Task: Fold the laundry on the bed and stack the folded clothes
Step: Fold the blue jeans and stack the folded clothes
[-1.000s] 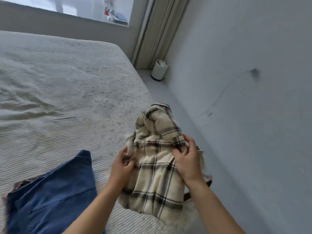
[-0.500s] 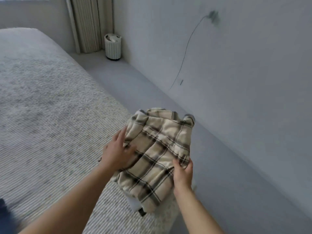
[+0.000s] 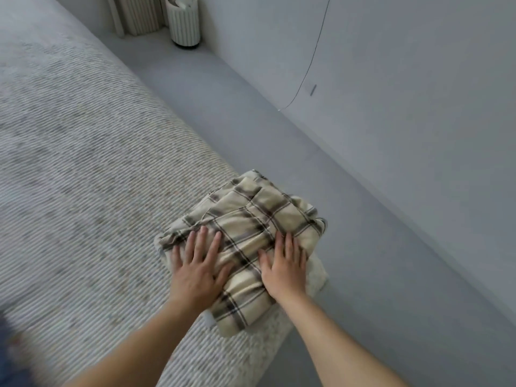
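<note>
The folded plaid shirt (image 3: 245, 247) lies at the bed (image 3: 83, 177) edge. Its long axis runs away from the person. Left hand (image 3: 196, 270) and right hand (image 3: 284, 268), fingers spread, press flat on its near half.

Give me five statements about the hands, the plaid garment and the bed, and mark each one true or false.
1. Both hands lie flat on the plaid garment. True: the left hand and the right hand press on it with straight fingers.
2. The plaid garment lies on the floor. False: it lies at the corner of the bed, on a white fluffy item.
3. The right hand pinches a sleeve in the air. False: it rests flat on the garment.
4. A ribbed white bin stands on the floor by the wall. True.
5. The garment is plain blue. False: it is beige with dark checks.
</note>
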